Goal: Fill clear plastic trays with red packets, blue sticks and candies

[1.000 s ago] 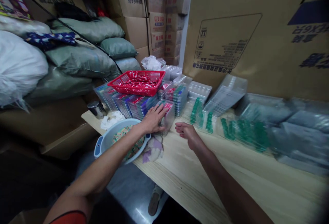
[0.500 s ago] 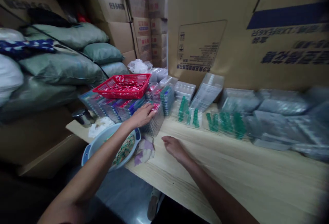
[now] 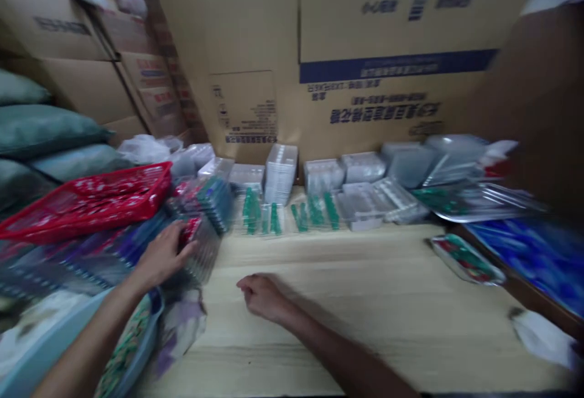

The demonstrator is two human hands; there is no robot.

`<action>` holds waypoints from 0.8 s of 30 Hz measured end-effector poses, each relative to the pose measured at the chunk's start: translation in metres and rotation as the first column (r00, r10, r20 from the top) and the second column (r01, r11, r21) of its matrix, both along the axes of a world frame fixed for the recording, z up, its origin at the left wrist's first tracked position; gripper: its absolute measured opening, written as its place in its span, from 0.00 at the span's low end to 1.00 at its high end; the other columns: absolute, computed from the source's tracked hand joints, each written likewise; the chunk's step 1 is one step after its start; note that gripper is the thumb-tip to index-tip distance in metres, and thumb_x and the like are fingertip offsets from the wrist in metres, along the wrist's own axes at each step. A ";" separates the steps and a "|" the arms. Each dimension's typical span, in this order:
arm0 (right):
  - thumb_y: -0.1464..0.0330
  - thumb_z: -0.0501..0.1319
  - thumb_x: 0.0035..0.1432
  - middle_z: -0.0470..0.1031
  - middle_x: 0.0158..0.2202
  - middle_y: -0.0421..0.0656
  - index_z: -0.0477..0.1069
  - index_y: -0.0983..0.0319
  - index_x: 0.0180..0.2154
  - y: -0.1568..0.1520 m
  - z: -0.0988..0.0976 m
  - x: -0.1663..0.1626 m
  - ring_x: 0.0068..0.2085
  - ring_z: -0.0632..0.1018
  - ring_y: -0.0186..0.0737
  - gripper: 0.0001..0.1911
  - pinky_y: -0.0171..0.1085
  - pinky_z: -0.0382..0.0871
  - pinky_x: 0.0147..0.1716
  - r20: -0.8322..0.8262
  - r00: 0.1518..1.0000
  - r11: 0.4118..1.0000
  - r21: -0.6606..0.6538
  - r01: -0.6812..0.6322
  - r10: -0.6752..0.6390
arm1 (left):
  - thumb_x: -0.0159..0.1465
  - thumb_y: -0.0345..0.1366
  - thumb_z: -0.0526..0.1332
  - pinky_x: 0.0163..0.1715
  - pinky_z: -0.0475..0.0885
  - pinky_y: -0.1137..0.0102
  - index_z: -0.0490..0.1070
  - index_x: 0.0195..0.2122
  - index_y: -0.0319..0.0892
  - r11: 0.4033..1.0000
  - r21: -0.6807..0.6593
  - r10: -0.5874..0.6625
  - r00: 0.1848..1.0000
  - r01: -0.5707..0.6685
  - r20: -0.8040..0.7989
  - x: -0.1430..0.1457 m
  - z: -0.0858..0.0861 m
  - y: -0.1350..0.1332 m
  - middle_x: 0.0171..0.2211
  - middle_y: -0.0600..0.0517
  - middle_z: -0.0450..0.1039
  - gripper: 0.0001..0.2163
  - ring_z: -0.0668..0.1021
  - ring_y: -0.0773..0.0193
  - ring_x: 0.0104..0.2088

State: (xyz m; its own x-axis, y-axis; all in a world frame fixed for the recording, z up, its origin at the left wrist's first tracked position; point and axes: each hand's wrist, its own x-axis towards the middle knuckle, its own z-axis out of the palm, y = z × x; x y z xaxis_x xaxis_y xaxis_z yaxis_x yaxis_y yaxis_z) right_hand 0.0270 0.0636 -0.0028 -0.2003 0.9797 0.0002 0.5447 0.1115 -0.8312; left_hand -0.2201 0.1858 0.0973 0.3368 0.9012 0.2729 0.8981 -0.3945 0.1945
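Note:
My left hand (image 3: 160,257) lies with its fingers over the edge of an upright clear plastic tray (image 3: 204,251), which holds red and dark contents and is blurred. Behind that hand, a row of packed plastic trays (image 3: 82,258) stands on edge, under a red plastic basket (image 3: 86,203) of red-and-white packets. My right hand (image 3: 263,298) rests on the pale wooden table (image 3: 365,300), loosely curled and holding nothing. Clear trays with green strips (image 3: 274,218) lie beyond it, out of its reach by a hand's length or more.
A pale blue basin (image 3: 130,349) of small coloured pieces sits at the table's near left, beside a crumpled cloth (image 3: 180,325). Stacks of clear trays (image 3: 280,173) line the back against cardboard boxes (image 3: 392,33). A blue patterned sheet (image 3: 533,264) lies at right.
The view has swung to the right, bringing more trays and the blue sheet into sight. My left hand stays on the tray, and my right hand has curled tighter on the table.

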 end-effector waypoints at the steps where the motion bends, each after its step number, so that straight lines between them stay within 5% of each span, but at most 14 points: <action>1: 0.76 0.57 0.58 0.81 0.48 0.46 0.79 0.60 0.50 -0.007 0.002 0.011 0.51 0.79 0.44 0.20 0.37 0.70 0.53 0.004 1.000 1.000 0.009 0.013 -0.013 | 0.62 0.57 0.50 0.63 0.64 0.45 0.66 0.55 0.44 0.999 0.049 0.005 1.000 -0.006 0.011 0.005 0.003 -0.003 0.65 0.46 0.66 0.28 0.65 0.39 0.66; 4: 0.75 0.57 0.59 0.80 0.49 0.47 0.79 0.61 0.50 -0.027 0.007 0.049 0.52 0.79 0.45 0.20 0.37 0.70 0.54 0.008 0.997 0.997 0.041 0.072 -0.072 | 0.61 0.57 0.53 0.66 0.57 0.40 0.67 0.51 0.54 0.973 0.228 0.008 0.994 -0.032 0.108 0.037 0.006 -0.022 0.70 0.63 0.57 0.22 0.55 0.40 0.71; 7: 0.76 0.55 0.60 0.80 0.48 0.49 0.79 0.63 0.49 -0.045 0.009 0.091 0.50 0.79 0.45 0.20 0.38 0.71 0.53 0.009 0.985 0.982 0.078 0.172 -0.173 | 0.64 0.54 0.53 0.66 0.63 0.45 0.67 0.52 0.54 0.964 0.263 -0.113 0.959 0.043 0.258 0.090 -0.010 -0.054 0.69 0.56 0.58 0.19 0.64 0.45 0.67; 10: 0.77 0.54 0.60 0.81 0.45 0.49 0.79 0.64 0.47 -0.056 0.012 0.132 0.47 0.80 0.44 0.19 0.38 0.73 0.51 -0.014 0.965 0.953 0.152 0.261 -0.262 | 0.67 0.49 0.53 0.60 0.71 0.49 0.72 0.48 0.46 0.958 0.180 -0.271 0.908 0.223 0.319 0.149 -0.051 -0.084 0.59 0.42 0.71 0.17 0.75 0.47 0.59; 14: 0.79 0.54 0.57 0.81 0.45 0.45 0.78 0.61 0.47 -0.064 0.030 0.191 0.47 0.80 0.40 0.21 0.36 0.73 0.51 0.064 0.887 0.863 0.274 0.425 -0.458 | 0.68 0.45 0.54 0.56 0.75 0.50 0.76 0.47 0.43 0.952 0.125 -0.307 0.887 0.281 0.344 0.199 -0.114 -0.104 0.54 0.41 0.75 0.16 0.76 0.48 0.59; 19: 0.78 0.52 0.59 0.74 0.55 0.55 0.73 0.66 0.56 -0.057 0.075 0.283 0.58 0.73 0.52 0.24 0.49 0.64 0.61 0.190 0.630 0.648 0.380 0.660 -0.753 | 0.68 0.45 0.55 0.54 0.77 0.52 0.76 0.47 0.39 0.965 0.168 -0.256 0.862 0.202 0.438 0.206 -0.150 -0.111 0.53 0.38 0.75 0.17 0.78 0.49 0.55; 24: 0.69 0.56 0.66 0.64 0.61 0.62 0.64 0.69 0.62 -0.033 0.118 0.369 0.62 0.67 0.63 0.25 0.55 0.62 0.59 0.470 0.186 0.365 0.325 0.873 -0.863 | 0.68 0.44 0.55 0.52 0.78 0.52 0.77 0.44 0.41 0.962 0.194 -0.262 0.843 0.191 0.469 0.202 -0.152 -0.108 0.51 0.40 0.76 0.15 0.80 0.50 0.52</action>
